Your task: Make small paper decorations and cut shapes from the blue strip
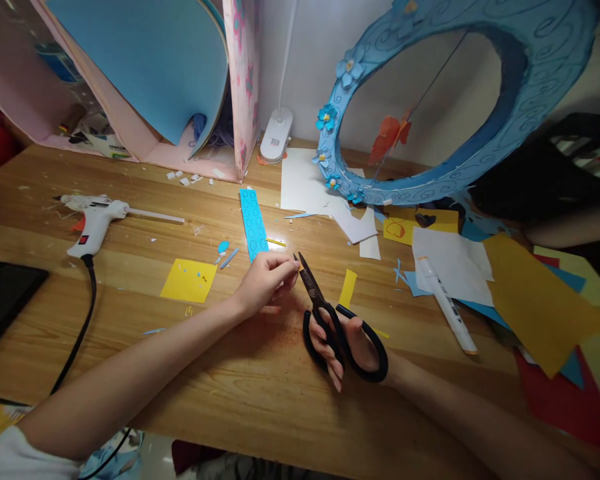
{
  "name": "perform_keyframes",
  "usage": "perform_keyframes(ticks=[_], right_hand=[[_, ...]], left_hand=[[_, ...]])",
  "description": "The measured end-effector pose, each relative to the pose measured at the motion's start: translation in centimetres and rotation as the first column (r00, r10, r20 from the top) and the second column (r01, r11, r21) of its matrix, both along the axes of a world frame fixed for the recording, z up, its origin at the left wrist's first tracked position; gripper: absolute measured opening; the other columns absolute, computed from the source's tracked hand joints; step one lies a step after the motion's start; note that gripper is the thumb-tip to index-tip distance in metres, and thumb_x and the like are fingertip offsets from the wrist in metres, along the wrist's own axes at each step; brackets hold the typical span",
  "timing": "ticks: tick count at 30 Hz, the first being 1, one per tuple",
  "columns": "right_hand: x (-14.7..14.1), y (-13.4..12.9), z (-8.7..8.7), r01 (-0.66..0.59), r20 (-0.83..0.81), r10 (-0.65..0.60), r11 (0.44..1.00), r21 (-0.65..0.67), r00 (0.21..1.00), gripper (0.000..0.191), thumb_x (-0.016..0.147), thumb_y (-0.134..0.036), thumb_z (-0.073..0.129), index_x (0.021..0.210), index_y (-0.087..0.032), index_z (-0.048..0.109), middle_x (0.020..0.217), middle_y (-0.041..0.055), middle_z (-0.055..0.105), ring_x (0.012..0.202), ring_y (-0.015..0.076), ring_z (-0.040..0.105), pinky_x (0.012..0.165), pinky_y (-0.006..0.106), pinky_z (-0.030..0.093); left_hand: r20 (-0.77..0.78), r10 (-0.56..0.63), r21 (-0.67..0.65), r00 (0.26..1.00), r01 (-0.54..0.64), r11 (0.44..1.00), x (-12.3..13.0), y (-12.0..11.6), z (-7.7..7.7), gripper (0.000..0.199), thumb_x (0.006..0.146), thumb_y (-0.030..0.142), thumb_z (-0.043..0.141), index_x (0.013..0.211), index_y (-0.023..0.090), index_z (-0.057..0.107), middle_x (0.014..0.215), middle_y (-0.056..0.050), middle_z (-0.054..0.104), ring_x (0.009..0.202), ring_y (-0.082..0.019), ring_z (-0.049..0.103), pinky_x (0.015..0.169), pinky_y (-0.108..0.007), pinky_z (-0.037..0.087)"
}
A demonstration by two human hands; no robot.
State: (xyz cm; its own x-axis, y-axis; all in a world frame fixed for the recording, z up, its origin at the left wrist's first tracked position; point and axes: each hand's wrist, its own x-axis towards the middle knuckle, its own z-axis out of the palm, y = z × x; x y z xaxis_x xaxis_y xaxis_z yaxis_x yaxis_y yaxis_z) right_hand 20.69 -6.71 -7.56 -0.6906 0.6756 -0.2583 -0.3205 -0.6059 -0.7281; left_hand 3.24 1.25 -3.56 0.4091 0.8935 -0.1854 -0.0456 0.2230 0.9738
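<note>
Near the middle of the table, my left hand (267, 280) is closed in a pinch. A tiny orange-yellow scrap of paper (301, 267) shows at its fingertips, mostly hidden. My right hand (357, 343) has its fingers through the loops of black-handled scissors (312, 283). The blades are slightly apart and point away from me, with their tips right beside my left fingertips. Just beyond my left hand lies a blue paper strip (253, 220) with drawn swirls. A short yellow strip (349, 288) lies to the right of the scissors.
A white glue gun (97, 220) with its cord and a yellow square (189, 280) lie on the left. At the back stand a pink box (243, 87) and a blue ring with paper flowers (545, 87). Coloured paper (540, 300) and a white marker (450, 310) are on the right.
</note>
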Motion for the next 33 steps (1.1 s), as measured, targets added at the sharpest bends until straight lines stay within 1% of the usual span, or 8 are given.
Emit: perform_keyframes(ticks=[4, 7, 12, 18, 23, 27, 33], right_hand=[[-0.2, 0.0, 1.2, 0.044, 0.005, -0.044, 0.999, 0.016, 0.999, 0.072, 0.060, -0.085, 0.046, 0.076, -0.015, 0.050, 0.057, -0.0055, 0.047, 0.034, 0.0051, 0.045, 0.038, 0.024, 0.051], [-0.2, -0.1, 1.6, 0.054, 0.006, -0.054, 0.998, 0.042, 0.999, 0.071, 0.062, -0.084, 0.044, 0.077, -0.015, 0.052, 0.056, -0.0056, 0.047, 0.034, 0.0051, 0.044, 0.038, 0.023, 0.051], [-0.1, -0.2, 1.4, 0.041, 0.017, -0.042, 0.997, 0.064, 0.999, 0.070, 0.064, -0.083, 0.046, 0.079, -0.015, 0.050, 0.058, -0.0055, 0.047, 0.035, 0.0044, 0.044, 0.038, 0.021, 0.051], [-0.2, -0.1, 1.7, 0.017, 0.051, -0.022, 0.995, 0.103, 0.998, 0.071, 0.064, -0.084, 0.043, 0.078, -0.014, 0.050, 0.057, -0.0068, 0.045, 0.033, 0.0029, 0.042, 0.038, 0.019, 0.050], [-0.2, -0.1, 1.8, 0.009, 0.064, -0.016, 0.993, 0.118, 0.998, 0.070, 0.064, -0.084, 0.042, 0.076, -0.015, 0.048, 0.057, -0.0068, 0.044, 0.032, 0.0026, 0.040, 0.035, 0.018, 0.047], [-0.2, -0.2, 1.7, 0.008, 0.084, -0.022, 0.987, 0.159, 0.996, 0.069, 0.066, -0.084, 0.041, 0.075, -0.016, 0.046, 0.058, -0.0065, 0.043, 0.032, 0.0025, 0.040, 0.033, 0.017, 0.046], [0.1, -0.5, 1.1, 0.019, 0.089, -0.034, 0.985, 0.171, 0.995, 0.068, 0.067, -0.083, 0.040, 0.076, -0.016, 0.046, 0.060, -0.0064, 0.043, 0.033, 0.0019, 0.039, 0.032, 0.016, 0.045]], left_hand=[[0.001, 0.002, 0.001, 1.000, -0.002, 1.000, 0.0, 0.0, 0.1, 0.037, 0.077, 0.035, 0.053, 0.046, 0.016, 0.043, 0.038, 0.007, 0.036, 0.034, -0.003, 0.029, 0.036, -0.019, 0.017], [0.008, 0.003, 0.000, 1.000, -0.003, 1.000, 0.1, 0.0, 0.2, 0.037, 0.077, 0.036, 0.053, 0.048, 0.016, 0.043, 0.038, 0.007, 0.035, 0.034, -0.003, 0.029, 0.036, -0.019, 0.017], [0.031, 0.008, 0.017, 0.999, -0.008, 1.000, 0.0, -0.1, 0.0, 0.039, 0.077, 0.037, 0.054, 0.047, 0.016, 0.043, 0.039, 0.007, 0.035, 0.035, -0.003, 0.028, 0.037, -0.019, 0.019], [0.015, 0.040, 0.127, 0.999, -0.041, 0.991, -0.1, -0.2, -0.2, 0.043, 0.081, 0.036, 0.051, 0.045, 0.016, 0.039, 0.041, 0.006, 0.035, 0.036, -0.003, 0.029, 0.037, -0.019, 0.019], [-0.005, 0.053, 0.149, 0.999, -0.052, 0.988, 0.1, -0.3, 0.0, 0.044, 0.080, 0.037, 0.052, 0.044, 0.016, 0.037, 0.040, 0.006, 0.035, 0.036, -0.003, 0.029, 0.037, -0.020, 0.018], [-0.031, 0.069, 0.174, 0.997, -0.062, 0.983, 0.1, -0.5, 0.3, 0.044, 0.080, 0.037, 0.051, 0.043, 0.017, 0.037, 0.039, 0.006, 0.035, 0.037, -0.004, 0.028, 0.037, -0.020, 0.018], [-0.080, 0.085, 0.210, 0.993, -0.066, 0.975, 0.1, -0.6, 0.6, 0.043, 0.080, 0.039, 0.049, 0.044, 0.018, 0.038, 0.039, 0.005, 0.034, 0.039, -0.005, 0.028, 0.038, -0.020, 0.018]])
